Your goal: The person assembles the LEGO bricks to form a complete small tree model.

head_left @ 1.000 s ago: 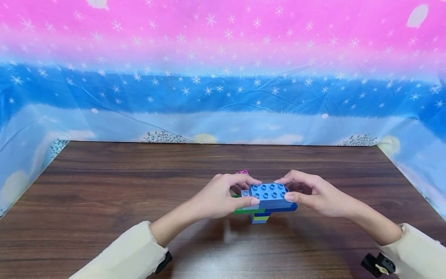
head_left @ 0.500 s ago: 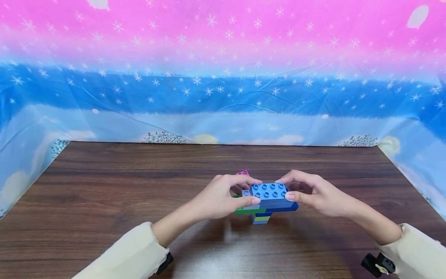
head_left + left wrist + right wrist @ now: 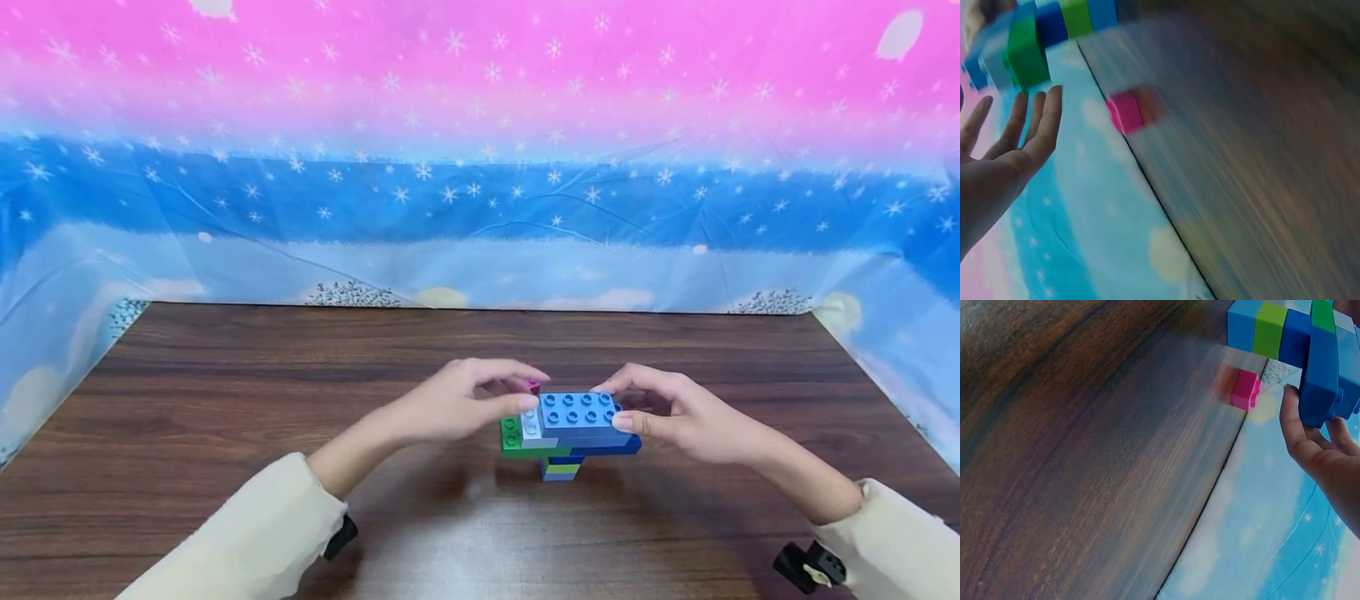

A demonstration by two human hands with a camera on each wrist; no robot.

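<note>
A toy-brick build with a narrow stem stands on the table. Its top is a light-blue building brick [image 3: 577, 412] with two rows of studs. Below it lie a pale grey-blue brick [image 3: 531, 427], a green brick [image 3: 511, 435] at the left end and a dark-blue brick [image 3: 630, 446] at the right. The stem [image 3: 1079, 19] shows dark-blue, lime and light-blue layers in the left wrist view. My right hand [image 3: 697, 421] pinches the right end of the light-blue brick between thumb and fingers. My left hand [image 3: 450, 404] is off the build's left end, fingers loosely extended and holding nothing.
Behind the build, a pink brick [image 3: 1245, 389] sits alone on the dark wooden table [image 3: 262, 375], partly hidden by the left fingers in the head view. A snowflake-patterned cloth [image 3: 480, 200] hangs along the table's far edge and both sides.
My left hand has let go of the build's left end and drawn back to the left and slightly away, uncovering the green and pale bricks. The right hand keeps its grip.
</note>
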